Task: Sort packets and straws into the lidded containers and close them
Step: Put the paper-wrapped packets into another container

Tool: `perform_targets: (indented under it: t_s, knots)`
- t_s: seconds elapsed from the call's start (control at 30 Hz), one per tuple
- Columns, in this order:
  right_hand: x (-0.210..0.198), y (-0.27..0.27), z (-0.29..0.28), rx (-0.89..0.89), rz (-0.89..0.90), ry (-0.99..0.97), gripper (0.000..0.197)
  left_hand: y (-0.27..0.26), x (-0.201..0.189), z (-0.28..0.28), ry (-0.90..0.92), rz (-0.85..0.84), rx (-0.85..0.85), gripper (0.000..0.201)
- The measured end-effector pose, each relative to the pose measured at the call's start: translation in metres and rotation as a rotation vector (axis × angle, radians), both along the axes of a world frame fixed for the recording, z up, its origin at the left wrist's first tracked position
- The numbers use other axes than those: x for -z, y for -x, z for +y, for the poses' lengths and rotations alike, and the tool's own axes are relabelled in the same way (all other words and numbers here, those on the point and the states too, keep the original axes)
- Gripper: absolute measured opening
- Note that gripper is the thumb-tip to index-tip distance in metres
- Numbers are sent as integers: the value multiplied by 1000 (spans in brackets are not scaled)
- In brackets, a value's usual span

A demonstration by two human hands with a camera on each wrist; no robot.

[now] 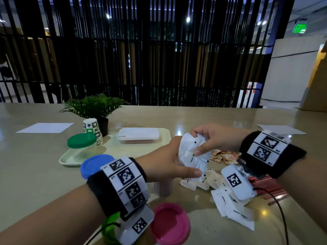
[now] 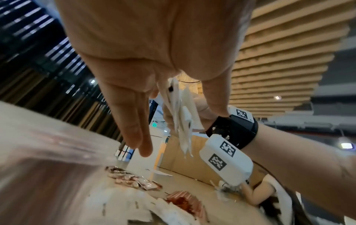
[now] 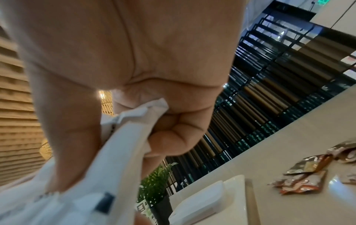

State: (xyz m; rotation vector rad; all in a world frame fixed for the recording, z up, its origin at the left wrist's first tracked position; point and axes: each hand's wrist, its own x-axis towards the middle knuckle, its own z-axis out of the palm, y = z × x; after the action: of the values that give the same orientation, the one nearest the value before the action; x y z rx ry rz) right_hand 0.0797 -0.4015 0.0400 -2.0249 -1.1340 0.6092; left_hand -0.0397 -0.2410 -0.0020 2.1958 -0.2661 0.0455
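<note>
Both hands hold one bunch of white sugar packets (image 1: 190,152) above the table. My left hand (image 1: 187,161) cups it from the left, thumb along the lower edge. My right hand (image 1: 198,143) grips its top with curled fingers, as the right wrist view shows of the right hand (image 3: 125,137) and the packets (image 3: 115,155). In the left wrist view the packets (image 2: 185,132) hang between thumb and fingers of the left hand (image 2: 179,121). More white packets (image 1: 231,206), orange packets (image 1: 224,157) and red straws (image 1: 265,189) lie below. A clear open container (image 1: 163,189) stands under my left hand.
A blue lid (image 1: 96,165) and a pink lid (image 1: 169,225) lie near my left wrist. On the tray (image 1: 113,147) stand a green-lidded jar (image 1: 82,144) and a white-lidded box (image 1: 138,136). Behind are a paper cup (image 1: 92,128) and a potted plant (image 1: 95,105).
</note>
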Motion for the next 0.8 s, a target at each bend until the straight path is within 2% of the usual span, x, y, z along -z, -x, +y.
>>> perform_targets:
  t_s: [0.07,0.13,0.23,0.33,0.47,0.57,0.63,0.7,0.77,0.8]
  knots:
    - [-1,4,5,-20,-6,1,26,-4,3,1,150,29,-24,66]
    - [-1,6,9,-26,-1,2,24,-6,4,4,221,37,-48,66]
    - [1,9,17,6,-7,-11,23,-7,7,8,246,37,-71,54]
    - [6,11,24,45,-8,-31,21,-7,10,15,280,32,-176,45]
    - [14,18,35,105,-48,-18,31,-4,10,21,336,34,-210,49]
    - [19,25,43,126,-65,-37,42,0,12,23,392,33,-172,66]
    - [21,29,48,112,-118,-40,42,2,14,22,403,19,-163,70]
    - [22,35,53,88,-179,-40,37,2,15,23,388,-12,-163,59]
    - [21,39,56,61,-177,-46,35,4,14,22,379,-39,-159,39]
    - [20,40,57,50,-168,-33,33,5,13,22,383,-39,-155,36]
